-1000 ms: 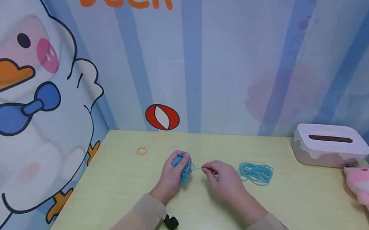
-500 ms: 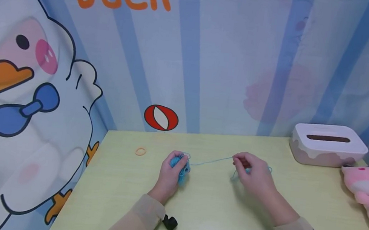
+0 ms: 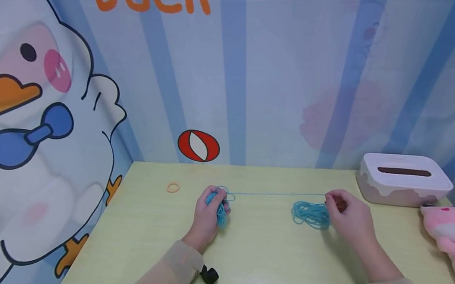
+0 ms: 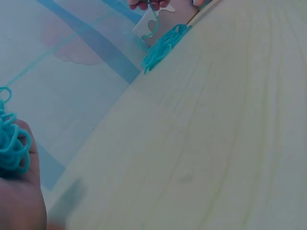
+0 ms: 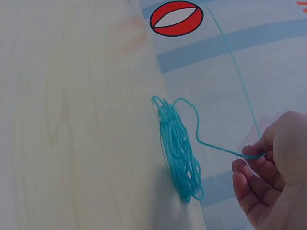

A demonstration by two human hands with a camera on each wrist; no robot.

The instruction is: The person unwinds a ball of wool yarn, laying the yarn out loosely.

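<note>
In the head view my left hand grips a tangled bundle of turquoise yarn, thumb laid over it; loops stick out at the top. From this bundle a single strand runs nearly straight across to my right hand, whose thumb and forefinger pinch it. A second, longer pile of yarn lies on the table just left of my right hand, partly covered by it. The right wrist view shows a slack length of yarn leading from this pile to the pinching fingertips.
An orange rubber band lies on the table, left of my left hand. At the back right stands a pinkish-white tissue box, with a pink plush toy in front of it. A printed cloth hangs behind the table.
My right hand has moved far to the right, drawing the strand out from a short piece to a long, taut line. The left hand stays almost in place with its bundle.
</note>
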